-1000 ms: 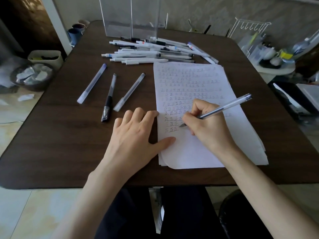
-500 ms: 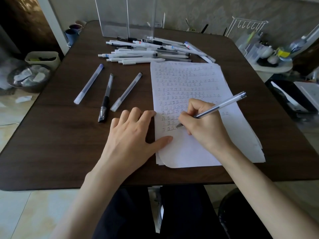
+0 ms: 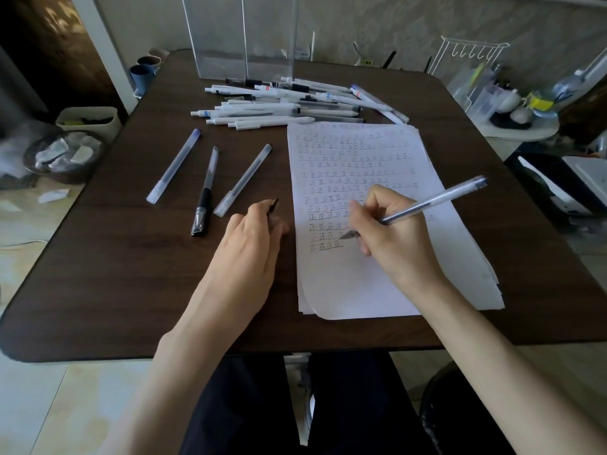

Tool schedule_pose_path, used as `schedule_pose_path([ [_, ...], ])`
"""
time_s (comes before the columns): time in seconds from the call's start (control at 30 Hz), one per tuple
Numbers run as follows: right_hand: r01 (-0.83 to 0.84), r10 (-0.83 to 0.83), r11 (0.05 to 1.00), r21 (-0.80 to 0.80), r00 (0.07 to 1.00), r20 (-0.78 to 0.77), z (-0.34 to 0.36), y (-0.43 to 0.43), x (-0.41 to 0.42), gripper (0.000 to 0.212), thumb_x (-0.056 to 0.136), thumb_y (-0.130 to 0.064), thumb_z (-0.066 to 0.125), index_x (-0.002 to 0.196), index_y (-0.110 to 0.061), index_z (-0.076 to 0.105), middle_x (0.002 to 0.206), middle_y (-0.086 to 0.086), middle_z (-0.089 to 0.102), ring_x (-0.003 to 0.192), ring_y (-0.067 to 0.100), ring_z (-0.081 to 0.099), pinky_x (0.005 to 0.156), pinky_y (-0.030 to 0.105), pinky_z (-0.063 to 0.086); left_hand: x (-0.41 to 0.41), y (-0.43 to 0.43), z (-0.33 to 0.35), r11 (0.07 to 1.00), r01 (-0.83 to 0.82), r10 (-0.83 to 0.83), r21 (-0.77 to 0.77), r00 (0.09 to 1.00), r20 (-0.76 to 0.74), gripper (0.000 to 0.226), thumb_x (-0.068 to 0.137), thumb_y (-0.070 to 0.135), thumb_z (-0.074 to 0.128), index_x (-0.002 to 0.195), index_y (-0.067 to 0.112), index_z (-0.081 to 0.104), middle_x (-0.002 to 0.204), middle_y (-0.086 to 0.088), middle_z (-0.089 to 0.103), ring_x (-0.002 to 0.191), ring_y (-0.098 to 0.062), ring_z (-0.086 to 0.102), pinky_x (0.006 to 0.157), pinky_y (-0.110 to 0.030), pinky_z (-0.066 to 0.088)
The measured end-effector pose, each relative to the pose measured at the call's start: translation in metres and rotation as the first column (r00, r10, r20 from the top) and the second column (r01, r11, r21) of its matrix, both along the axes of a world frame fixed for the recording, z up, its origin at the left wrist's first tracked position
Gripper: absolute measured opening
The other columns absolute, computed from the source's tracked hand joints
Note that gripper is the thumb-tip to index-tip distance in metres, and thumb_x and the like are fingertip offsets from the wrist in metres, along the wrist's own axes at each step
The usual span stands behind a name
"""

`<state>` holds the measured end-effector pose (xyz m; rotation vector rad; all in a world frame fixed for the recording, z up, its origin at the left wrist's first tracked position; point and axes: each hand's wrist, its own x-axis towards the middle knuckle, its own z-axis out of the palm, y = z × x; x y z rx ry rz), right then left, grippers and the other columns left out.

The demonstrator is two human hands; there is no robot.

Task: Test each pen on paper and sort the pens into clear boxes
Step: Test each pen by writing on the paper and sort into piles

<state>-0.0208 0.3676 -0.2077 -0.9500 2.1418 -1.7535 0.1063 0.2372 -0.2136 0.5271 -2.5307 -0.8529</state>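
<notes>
- Our right hand (image 3: 394, 247) grips a clear pen (image 3: 437, 201), fingers (image 3: 371, 200) clamped round its lower barrel, the cap end slanting up and to the right.
- The pen's tip meets the paper (image 3: 354, 290) at the end of one of the lowest written rows.
- The paper is a small stack on the right half of the tabletop (image 3: 131, 274), its upper two thirds filled with rows of the same small mark.
- Our left hand (image 3: 253, 247) rests on its edge on the tabletop just beside the paper's left margin, not on the sheet.
- Its fingers are curled in on a small dark piece (image 3: 274, 204) that pokes out past them; we cannot tell what it is.
- Left of that hand three capped pens lie apart, each slanted: a blue-tipped pen (image 3: 174, 165), a black-grip pen (image 3: 206, 192) and a frosted pen (image 3: 243, 180).
- A loose pile (image 3: 282, 108) of mostly white pens lies across the tabletop just beyond the paper's top edge.
- Two tall clear boxes (image 3: 243, 37) stand side by side behind the pile at the far edge.
- We see no pens in the part of the boxes that shows.
- Cups (image 3: 143, 73) stand off the far left corner, and a white wire rack (image 3: 469, 57) stands off the far right.
</notes>
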Motion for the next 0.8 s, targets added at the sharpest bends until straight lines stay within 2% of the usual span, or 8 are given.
schedule_pose_path([
  [0.07, -0.072, 0.076, 0.995, -0.074, 0.996, 0.055, 0.006, 0.002, 0.002, 0.032, 0.085, -0.021, 0.064, 0.064, -0.009, 0.042, 0.042, -0.006, 0.042, 0.037, 0.006, 0.037, 0.041, 0.019, 0.035, 0.000, 0.000, 0.003, 0.997, 0.031, -0.034, -0.067, 0.998, -0.045, 0.036, 0.096, 0.023, 0.050, 0.124, 0.000, 0.054, 0.093, -0.003, 0.060, 0.087, -0.019, 0.056, 0.070, -0.023, 0.041],
  [0.17, -0.210, 0.230, 0.964, -0.161, 0.966, 0.116, 0.011, 0.004, 0.002, 0.024, 0.083, -0.024, 0.068, 0.071, -0.008, 0.056, 0.047, -0.007, 0.052, 0.044, 0.007, 0.045, 0.046, 0.019, 0.038, 0.003, -0.001, 0.002, 0.977, 0.084, -0.107, -0.197, 0.989, -0.106, 0.043, 0.087, 0.038, 0.050, 0.107, 0.004, 0.067, 0.084, -0.002, 0.066, 0.074, -0.018, 0.056, 0.063, -0.028, 0.048],
  [0.3, -0.288, 0.383, 0.898, -0.331, 0.883, 0.272, 0.009, 0.005, -0.001, 0.042, 0.096, -0.027, 0.039, 0.071, -0.011, 0.069, 0.054, 0.003, 0.059, 0.049, 0.015, 0.055, 0.048, 0.024, 0.039, 0.005, -0.002, 0.003, 0.963, 0.092, -0.129, -0.252, 0.983, -0.134, 0.040, 0.086, 0.040, 0.051, 0.101, 0.008, 0.069, 0.080, 0.002, 0.061, 0.072, -0.014, 0.046, 0.063, -0.028, 0.043],
  [0.4, -0.335, 0.401, 0.904, -0.266, 0.881, 0.252, 0.009, 0.006, 0.000, 0.036, 0.096, -0.023, 0.039, 0.076, -0.007, 0.065, 0.055, 0.004, 0.059, 0.049, 0.016, 0.055, 0.047, 0.024, 0.040, 0.005, 0.000, 0.002, 0.949, 0.137, -0.181, -0.285, 0.974, -0.134, 0.039, 0.086, 0.040, 0.051, 0.102, 0.009, 0.069, 0.077, 0.003, 0.059, 0.072, -0.012, 0.042, 0.061, -0.032, 0.044],
  [0.47, -0.373, 0.406, 0.911, -0.176, 0.886, 0.225, 0.010, 0.006, 0.002, 0.027, 0.094, -0.021, 0.043, 0.076, -0.003, 0.053, 0.053, 0.004, 0.058, 0.049, 0.015, 0.054, 0.047, 0.023, 0.040, 0.005, 0.000, 0.001, 0.932, 0.165, -0.218, -0.323, 0.966, -0.136, 0.037, 0.088, 0.039, 0.051, 0.101, 0.009, 0.069, 0.076, 0.001, 0.059, 0.071, -0.016, 0.045, 0.061, -0.036, 0.046],
  [0.53, -0.378, 0.392, 0.920, -0.107, 0.899, 0.194, 0.008, 0.004, 0.004, 0.028, 0.094, -0.019, 0.047, 0.071, -0.003, 0.042, 0.048, 0.000, 0.054, 0.045, 0.012, 0.048, 0.047, 0.020, 0.037, 0.005, 0.001, 0.002, 0.909, 0.190, -0.252, -0.372, 0.959, -0.127, 0.037, 0.090, 0.037, 0.050, 0.098, 0.007, 0.070, 0.077, -0.003, 0.060, 0.070, -0.022, 0.049, 0.059, -0.041, 0.047],
  [0.63, -0.352, 0.370, 0.928, -0.120, 0.911, 0.185, 0.008, 0.000, 0.005, 0.035, 0.094, -0.015, 0.050, 0.064, -0.004, 0.036, 0.041, -0.003, 0.049, 0.038, 0.010, 0.040, 0.044, 0.019, 0.032, 0.004, 0.003, 0.003, 0.886, 0.225, -0.305, -0.406, 0.941, -0.144, 0.035, 0.091, 0.032, 0.049, 0.091, 0.002, 0.068, 0.075, -0.007, 0.060, 0.068, -0.025, 0.051, 0.057, -0.043, 0.046],
  [0.8, -0.280, 0.310, 0.948, -0.151, 0.918, 0.249, 0.013, -0.005, 0.010, 0.033, 0.093, -0.011, 0.052, 0.061, -0.006, 0.041, 0.042, 0.003, 0.056, 0.036, 0.014, 0.043, 0.040, 0.021, 0.033, 0.001, 0.002, 0.002, 0.899, 0.205, -0.299, -0.386, 0.933, -0.201, 0.028, 0.091, 0.025, 0.053, 0.092, 0.001, 0.068, 0.076, -0.007, 0.059, 0.068, -0.023, 0.048, 0.061, -0.039, 0.045],
])
